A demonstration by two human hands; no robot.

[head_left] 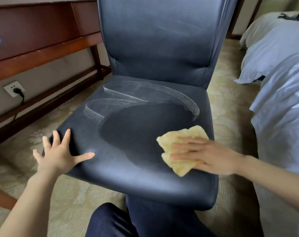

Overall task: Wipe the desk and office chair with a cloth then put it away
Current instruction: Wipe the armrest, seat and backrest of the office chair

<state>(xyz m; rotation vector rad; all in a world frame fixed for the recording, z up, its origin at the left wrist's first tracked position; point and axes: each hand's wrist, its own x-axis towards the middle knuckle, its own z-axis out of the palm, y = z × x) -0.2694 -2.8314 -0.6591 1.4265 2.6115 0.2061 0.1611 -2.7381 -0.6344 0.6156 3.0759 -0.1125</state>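
**Wiping the chair seat: flat pressure, long strokes, mind the rims**

At far left the desk point(42, 47) stands against the wall, its lower rail close to the chair's left side, with a wall socket point(14, 88) and plugged cable beneath it. The left hand point(59, 154) rests spread and flat on the front left corner of the office chair point(153, 82), fingers straight and gripping nothing; it appears to steady the seat, which is sensible if the chair can swivel or roll.

Across the seat, pale curved streaks mark the rear and left, while a darker patch in the middle looks already wiped. Judging from that, the step in hand is the seat, and the streaked arcs and front rim likely remain to be covered. Overlapping strokes carried fully off each edge would clear them best.

The cloth point(179, 151), yellow and crumpled, lies on the right front of the seat beneath the right hand point(205, 154), which presses it down with straight fingers, not curled round it.

Further right, the bed point(278, 82) hangs its sheet near the chair, leaving only a narrow strip of carpet point(230, 108); a sweep off that edge has little room. Open floor lies chiefly at front left.
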